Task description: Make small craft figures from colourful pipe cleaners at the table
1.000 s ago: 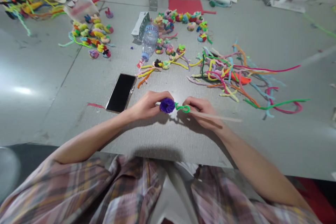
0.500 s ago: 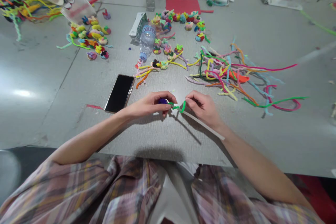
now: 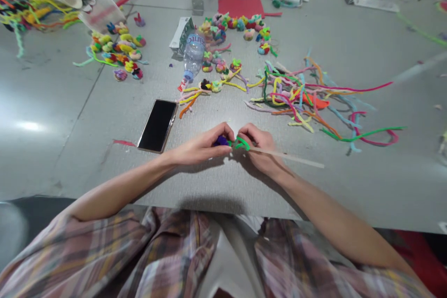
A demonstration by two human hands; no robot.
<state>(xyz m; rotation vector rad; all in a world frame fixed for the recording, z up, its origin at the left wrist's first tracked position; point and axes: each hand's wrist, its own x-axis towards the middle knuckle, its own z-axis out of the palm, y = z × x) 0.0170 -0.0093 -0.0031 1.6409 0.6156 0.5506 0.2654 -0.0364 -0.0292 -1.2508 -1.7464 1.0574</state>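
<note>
Near the table's front edge, my left hand (image 3: 206,146) is closed around a small purple fuzzy piece (image 3: 221,141). A bright green pipe cleaner (image 3: 242,143) curls between my two hands, its left end close to the purple piece. The fingers of my right hand (image 3: 260,149) are pinched at this green loop. From the loop a thin whitish strip (image 3: 296,158) runs to the right, across my right hand and beyond the wrist. My fingers hide how the strip, the green pipe cleaner and the purple piece join.
A phone (image 3: 158,125) lies left of my hands. Loose pipe cleaners (image 3: 296,98) spread to the right. Farther back are a plastic bottle (image 3: 194,53), a small box (image 3: 182,36), a red sheet (image 3: 240,8) and clusters of colourful fuzzy pieces (image 3: 120,49).
My right hand has moved slightly left, closer to my left hand. The green pipe cleaner is curled tighter, and the whitish strip has swung up to a flatter angle.
</note>
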